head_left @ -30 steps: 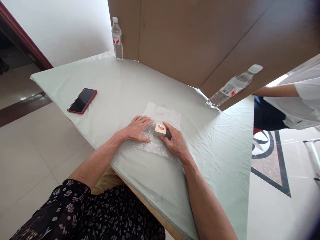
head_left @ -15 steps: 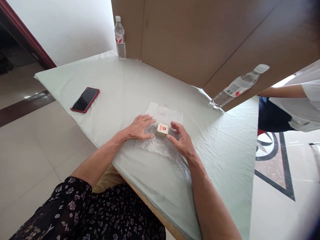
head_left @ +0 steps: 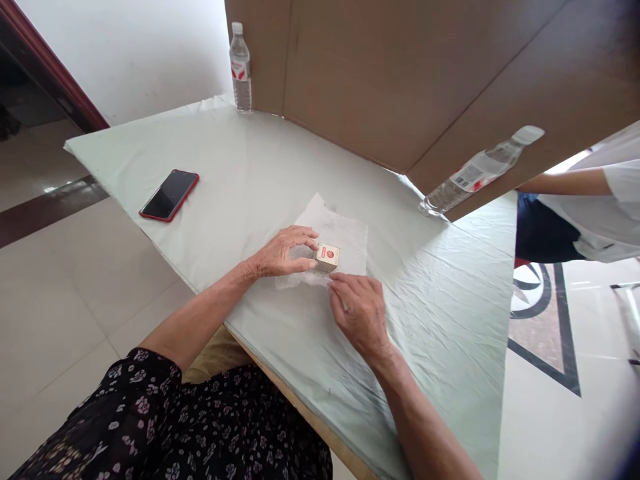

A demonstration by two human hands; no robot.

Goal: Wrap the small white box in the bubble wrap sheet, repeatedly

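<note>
A small cream box [head_left: 329,255] with a red and dark print on top sits on a sheet of translucent wrap, which looks like bubble wrap [head_left: 345,230]. My left hand [head_left: 286,252] is at the box's left side, its thumb and fingertips closed on the near left edges. In front of the box, my right hand [head_left: 361,308] is closed, with thumb and fingers pinching the near edge of the wrap. The pinched part is mostly hidden by the fingers.
A phone in a red case [head_left: 170,195] lies on the left of the cloth-covered table [head_left: 240,167]. One water bottle [head_left: 241,70] stands at the back; another bottle [head_left: 475,177] stands at right by the brown cardboard panel [head_left: 360,73]. A person's arm [head_left: 570,183] shows beyond.
My left hand has moved right and closed on the box. My right hand has left the box's right side, come nearer to me, and closed on the wrap's near edge.
</note>
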